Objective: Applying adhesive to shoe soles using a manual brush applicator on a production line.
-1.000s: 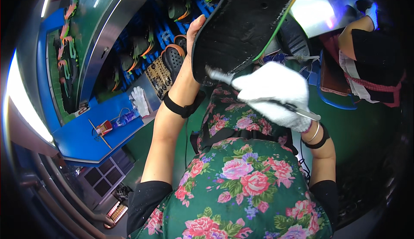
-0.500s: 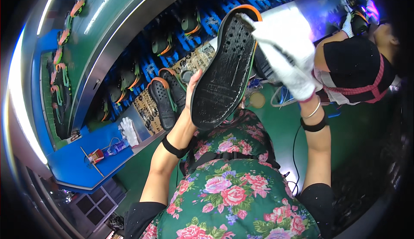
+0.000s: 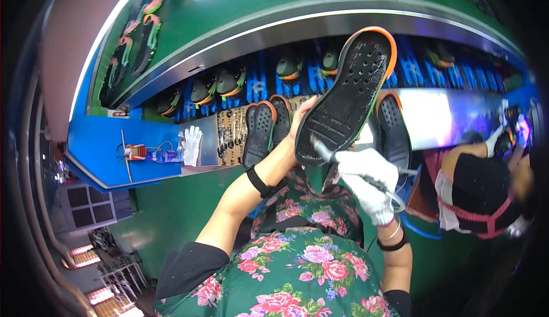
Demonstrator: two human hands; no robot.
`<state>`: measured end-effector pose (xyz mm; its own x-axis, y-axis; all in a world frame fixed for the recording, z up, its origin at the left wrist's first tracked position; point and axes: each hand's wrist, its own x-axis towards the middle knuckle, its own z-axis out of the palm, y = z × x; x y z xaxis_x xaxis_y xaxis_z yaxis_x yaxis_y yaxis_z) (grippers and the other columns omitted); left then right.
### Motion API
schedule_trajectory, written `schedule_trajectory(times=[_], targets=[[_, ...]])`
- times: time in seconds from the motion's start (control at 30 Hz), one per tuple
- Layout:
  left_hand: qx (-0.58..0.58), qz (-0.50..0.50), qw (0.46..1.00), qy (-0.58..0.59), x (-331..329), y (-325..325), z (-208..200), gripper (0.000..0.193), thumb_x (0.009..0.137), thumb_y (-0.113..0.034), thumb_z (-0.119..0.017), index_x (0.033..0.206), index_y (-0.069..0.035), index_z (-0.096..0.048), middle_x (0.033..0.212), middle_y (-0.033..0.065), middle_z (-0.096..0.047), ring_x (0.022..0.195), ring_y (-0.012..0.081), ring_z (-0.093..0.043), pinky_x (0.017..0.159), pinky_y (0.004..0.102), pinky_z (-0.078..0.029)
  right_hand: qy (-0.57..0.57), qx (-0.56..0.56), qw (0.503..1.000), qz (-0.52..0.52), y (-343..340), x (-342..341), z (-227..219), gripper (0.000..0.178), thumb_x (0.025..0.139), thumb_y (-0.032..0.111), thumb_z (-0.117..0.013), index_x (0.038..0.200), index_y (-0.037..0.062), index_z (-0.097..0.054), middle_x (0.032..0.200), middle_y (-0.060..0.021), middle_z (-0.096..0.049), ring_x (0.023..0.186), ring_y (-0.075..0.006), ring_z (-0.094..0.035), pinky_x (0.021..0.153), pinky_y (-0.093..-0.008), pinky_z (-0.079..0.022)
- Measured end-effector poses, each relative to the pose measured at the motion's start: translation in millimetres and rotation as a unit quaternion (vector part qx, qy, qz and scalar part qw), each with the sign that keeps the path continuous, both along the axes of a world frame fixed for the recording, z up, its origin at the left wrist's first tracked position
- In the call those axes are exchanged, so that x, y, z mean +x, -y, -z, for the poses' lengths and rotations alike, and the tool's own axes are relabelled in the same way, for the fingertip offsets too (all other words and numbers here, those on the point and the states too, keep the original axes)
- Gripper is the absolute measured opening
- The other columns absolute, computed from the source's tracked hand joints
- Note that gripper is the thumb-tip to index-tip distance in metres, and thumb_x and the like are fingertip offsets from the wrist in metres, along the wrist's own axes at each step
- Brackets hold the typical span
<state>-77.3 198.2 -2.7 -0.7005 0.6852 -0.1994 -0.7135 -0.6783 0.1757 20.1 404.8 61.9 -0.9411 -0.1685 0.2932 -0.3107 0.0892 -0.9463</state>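
Observation:
A black shoe sole (image 3: 349,96) with an orange rim at its toe and a green strip along the side is held up in front of me, inner face toward me. My left hand (image 3: 303,114), bare, grips its left edge from behind; most of its fingers are hidden. In a white knit glove, my right hand (image 3: 368,181) is closed around a brush (image 3: 322,150), whose bristles touch the heel end of the sole. A thin clear tube (image 3: 396,200) runs beside the glove. The sole's surface looks wet and shiny around the heel and middle.
More soles (image 3: 261,134) stand on the ledge to the left, and another sole (image 3: 394,128) to the right. Behind runs a blue rack carrying shoe parts (image 3: 231,81). A white glove (image 3: 192,144) and a bottle (image 3: 166,155) lie on the blue table (image 3: 103,165). A co-worker (image 3: 480,174) is at right.
My right hand has moved from the toe of the sole down to its heel, with the brush now showing. My view has turned, and the sole sits further right in it.

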Motion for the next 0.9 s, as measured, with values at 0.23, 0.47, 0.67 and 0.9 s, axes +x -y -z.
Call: schedule_trajectory(times=[0.23,0.47,0.67,0.9], targets=[[0.054,-0.112,0.976,-0.177,8.5,67.7,-59.9,0.118,0.083,-0.069,-0.077,0.166,-0.006,-0.023,0.162,0.0346,-0.031,0.134,0.0581,-0.050,0.106,0.0747,-0.046,0.251,-0.377,0.891,0.035,-21.0,13.5,19.3,0.017,0.079,-0.010,-0.070,0.093,-0.0008,-0.073,0.106,-0.0215,-0.075,0.085,-0.0218,-0.071,0.074,-0.0288,-0.056],[0.160,-0.165,0.920,-0.318,-79.4,187.2,-134.4,0.116,0.084,-0.074,-0.073,0.167,-0.014,-0.018,0.166,0.0366,-0.012,0.136,0.0646,-0.039,0.091,0.0613,-0.063,0.318,-0.369,0.868,0.099,-4.6,-2.8,52.7,0.022,0.082,-0.009,-0.071,0.103,-0.0051,-0.077,0.092,-0.0099,-0.076,0.067,-0.0090,-0.060,0.060,-0.0210,-0.044],[0.146,-0.561,0.808,-0.104,-150.9,271.9,-129.7,0.112,0.094,-0.054,-0.068,0.167,-0.001,-0.001,0.173,0.0230,-0.003,0.158,0.0503,-0.013,0.127,0.0619,-0.028,0.327,-0.268,0.906,0.017,42.6,-3.4,64.2,0.028,0.085,-0.001,-0.078,0.112,-0.0043,-0.079,0.085,-0.0027,-0.074,0.063,-0.0054,-0.055,0.055,-0.0213,-0.040],[0.042,-0.594,0.795,-0.113,-140.7,230.5,-115.4,0.103,0.099,-0.046,-0.061,0.167,0.000,0.002,0.175,0.0212,-0.007,0.161,0.0411,-0.014,0.129,0.0604,-0.022,0.323,-0.295,0.897,0.058,34.0,-6.8,80.6,0.027,0.084,-0.005,-0.076,0.111,-0.0045,-0.079,0.093,-0.0066,-0.078,0.063,-0.0059,-0.057,0.057,-0.0209,-0.042]])
